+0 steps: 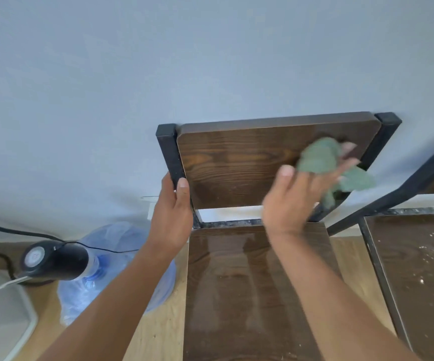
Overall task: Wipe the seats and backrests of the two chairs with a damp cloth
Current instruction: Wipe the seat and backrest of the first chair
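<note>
A dark wooden chair stands against the wall, with a backrest [236, 162] in a black metal frame and a glossy, wet-looking seat [236, 287]. My left hand [171, 220] grips the frame's left post beside the backrest. My right hand [296, 196] presses a crumpled green cloth [322, 157] against the right part of the backrest; the cloth is blurred. A second chair stands at the right edge, its seat [418, 269] speckled with pale dust and crumbs, its black frame [403, 188] slanting up.
A large blue water bottle [122, 267] with a black pump [54, 259] and cable lies on the wooden floor left of the chair. A white object [0, 311] sits at the lower left. A grey wall [158, 61] is right behind both chairs.
</note>
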